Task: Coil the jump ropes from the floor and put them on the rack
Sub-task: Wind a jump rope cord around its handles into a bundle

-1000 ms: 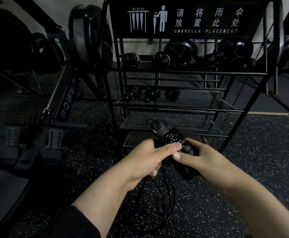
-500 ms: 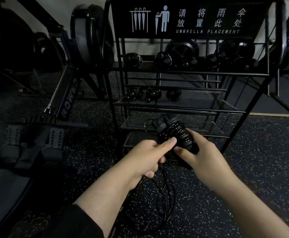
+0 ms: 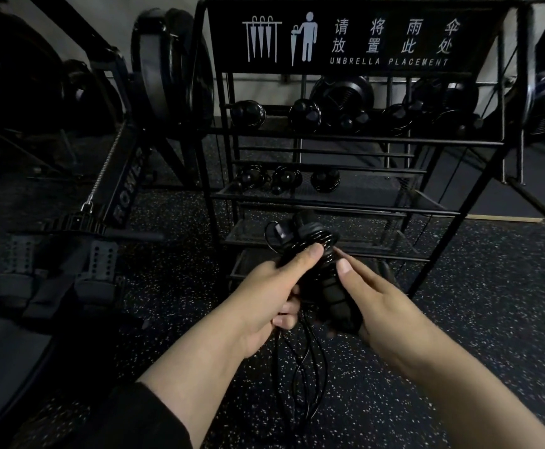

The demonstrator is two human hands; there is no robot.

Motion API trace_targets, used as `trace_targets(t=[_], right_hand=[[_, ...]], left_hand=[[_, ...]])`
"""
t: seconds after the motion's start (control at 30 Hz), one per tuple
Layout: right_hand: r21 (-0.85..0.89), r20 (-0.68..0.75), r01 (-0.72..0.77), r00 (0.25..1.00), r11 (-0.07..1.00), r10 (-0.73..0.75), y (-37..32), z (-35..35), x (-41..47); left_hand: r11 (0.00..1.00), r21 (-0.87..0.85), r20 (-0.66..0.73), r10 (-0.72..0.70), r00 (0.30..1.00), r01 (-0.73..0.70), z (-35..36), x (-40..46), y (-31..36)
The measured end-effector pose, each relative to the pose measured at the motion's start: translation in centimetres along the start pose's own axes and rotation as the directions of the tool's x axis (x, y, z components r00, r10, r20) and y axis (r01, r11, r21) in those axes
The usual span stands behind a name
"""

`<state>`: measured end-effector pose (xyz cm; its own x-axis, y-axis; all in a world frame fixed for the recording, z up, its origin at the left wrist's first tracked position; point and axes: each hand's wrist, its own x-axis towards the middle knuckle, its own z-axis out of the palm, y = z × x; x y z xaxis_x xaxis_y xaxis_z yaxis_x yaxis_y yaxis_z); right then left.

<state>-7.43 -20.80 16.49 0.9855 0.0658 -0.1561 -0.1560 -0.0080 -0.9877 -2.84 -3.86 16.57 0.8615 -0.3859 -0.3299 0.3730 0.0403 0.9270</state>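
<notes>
A black jump rope is held between both hands in front of the rack. Its two handles lie side by side with cord wound tightly around their upper part. My left hand grips the handles from the left, thumb pressed on the windings. My right hand holds the lower part of the handles from the right, thumb lying along them. Loose loops of cord hang below my hands toward the floor. Several coiled black ropes sit on the rack's middle mesh shelf.
The rack is a black wire frame with an "UMBRELLA PLACEMENT" sign on top. A rowing machine with footrests stands to the left. Dark weights lie behind the rack. The floor is black speckled rubber.
The rope bundle has risen slightly and turned more upright. My right hand slid down from the windings to the lower handles, and more cord is wound around the top.
</notes>
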Motion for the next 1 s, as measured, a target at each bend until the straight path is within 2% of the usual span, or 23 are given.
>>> trace_targets(t=[0.07, 0.17, 0.23, 0.3, 0.33, 0.4, 0.47, 0.5, 0.57, 0.63, 0.7, 0.77, 0.83, 0.9, 0.97, 1.0], right_hand=[[0.144, 0.029, -0.042, 0.999, 0.989, 0.038, -0.3, 0.1, -0.1], [0.105, -0.048, 0.028, 0.999, 0.994, -0.023, -0.4, -0.5, 0.0], [-0.133, -0.120, 0.073, 0.989, 0.988, -0.089, -0.6, -1.0, 0.1], [-0.470, -0.143, 0.058, 0.980, 0.881, -0.141, -0.7, -1.2, 0.2], [-0.557, -0.146, 0.035, 0.980, 0.830, -0.139, -0.6, -1.2, 0.2], [-0.601, -0.135, 0.027, 0.982, 0.798, -0.135, -0.4, -1.0, 0.3], [-0.532, -0.098, 0.056, 0.987, 0.845, -0.127, -0.3, -1.3, 0.4], [-0.411, -0.075, 0.063, 0.992, 0.909, -0.103, -0.4, -1.6, 0.5], [-0.043, -0.003, 0.018, 1.000, 0.999, -0.018, -0.8, -2.1, 0.3], [0.192, 0.114, -0.109, 0.990, 0.975, 0.088, -1.0, -2.3, 0.1], [0.230, 0.243, -0.188, 0.961, 0.955, 0.130, -0.7, -2.2, -0.1], [0.222, 0.225, -0.166, 0.968, 0.961, 0.115, -0.5, -2.0, 0.1], [0.147, 0.045, -0.076, 0.996, 0.986, 0.070, -0.7, -1.8, 0.2], [-0.118, -0.138, 0.018, 0.990, 0.993, -0.035, -0.9, -1.7, 0.4], [-0.461, -0.140, 0.062, 0.980, 0.885, -0.142, -0.7, -1.7, 0.6], [-0.553, -0.094, 0.065, 0.986, 0.831, -0.139, -0.3, -1.6, 0.7]], left_hand=[[1.000, 0.009, 0.010, 0.015, 1.000, -0.015, 0.1, -0.1, 0.0], [0.998, 0.056, 0.012, 0.002, 1.000, -0.002, 0.1, -0.2, 0.4], [0.994, 0.108, 0.019, -0.016, 1.000, 0.014, 0.0, -0.2, 0.6], [0.991, 0.131, 0.020, -0.028, 0.999, 0.025, 0.0, -0.1, 0.5], [0.991, 0.132, 0.012, -0.026, 1.000, 0.024, 0.1, -0.1, 0.4], [0.992, 0.124, -0.008, -0.016, 1.000, 0.017, 0.1, -0.1, 0.3], [0.994, 0.112, 0.012, -0.001, 1.000, -0.001, -0.1, -0.2, 0.3], [0.994, 0.109, 0.046, 0.010, 0.999, -0.015, -0.1, -0.3, 0.5], [0.993, 0.110, 0.116, 0.036, 0.993, -0.048, -0.1, -0.6, 0.7], [0.993, 0.099, 0.155, 0.042, 0.987, -0.058, -0.1, -0.8, 0.7], [0.992, 0.108, 0.205, 0.038, 0.978, -0.061, 0.0, -1.0, 0.8], [0.992, 0.112, 0.208, 0.031, 0.978, -0.056, 0.1, -1.1, 1.0], [0.993, 0.114, 0.143, 0.018, 0.990, -0.034, 0.0, -1.0, 1.2], [0.989, 0.145, 0.075, 0.002, 0.997, -0.013, 0.0, -0.8, 1.1], [0.982, 0.188, 0.021, 0.002, 1.000, -0.006, 0.1, -0.7, 0.8], [0.978, 0.210, -0.003, 0.003, 1.000, -0.002, 0.1, -0.6, 0.6]])
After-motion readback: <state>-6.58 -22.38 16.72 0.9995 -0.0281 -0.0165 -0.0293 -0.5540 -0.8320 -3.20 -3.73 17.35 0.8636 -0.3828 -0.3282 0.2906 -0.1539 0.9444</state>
